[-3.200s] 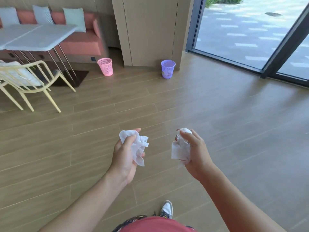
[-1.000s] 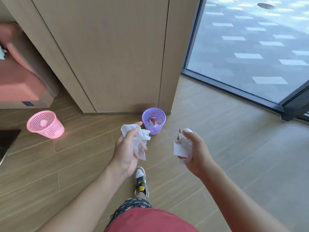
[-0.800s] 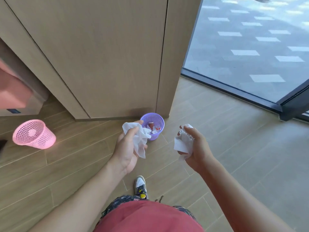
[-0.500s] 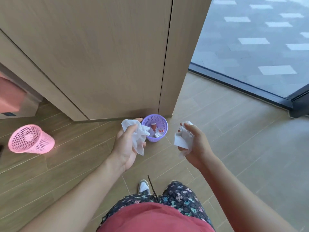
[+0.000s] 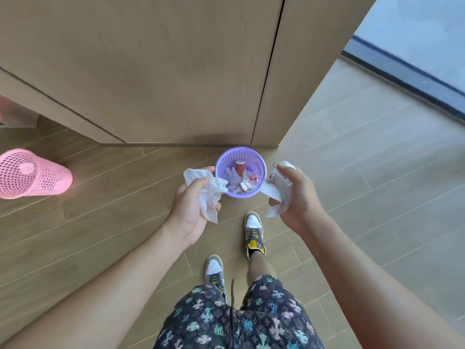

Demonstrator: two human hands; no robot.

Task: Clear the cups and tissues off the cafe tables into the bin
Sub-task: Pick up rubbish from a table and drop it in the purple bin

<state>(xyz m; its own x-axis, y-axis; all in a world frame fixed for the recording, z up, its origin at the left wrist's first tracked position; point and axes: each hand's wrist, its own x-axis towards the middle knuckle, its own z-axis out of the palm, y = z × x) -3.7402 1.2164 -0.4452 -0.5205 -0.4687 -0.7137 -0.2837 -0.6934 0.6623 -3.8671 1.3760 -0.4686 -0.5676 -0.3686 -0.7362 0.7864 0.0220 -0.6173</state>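
Observation:
A small purple mesh bin (image 5: 224, 157) stands on the wood floor against the cabinet base, holding a brown cup (image 5: 240, 167) and crumpled white paper. My left hand (image 5: 190, 210) grips a crumpled white tissue (image 5: 210, 191) just left of the bin's rim. My right hand (image 5: 295, 197) grips a second crumpled white tissue (image 5: 274, 191) just right of the rim. Both hands hover above the floor on either side of the bin.
A pink mesh bin (image 5: 30, 173) stands on the floor at the far left. A tall wooden cabinet (image 5: 163, 71) rises directly behind the purple bin. A glass door with a dark frame (image 5: 407, 76) lies at the upper right. My feet are just below the bin.
I have walked up to the purple bin and now look down into it. Both hands, still holding their tissues, have come to either side of its rim.

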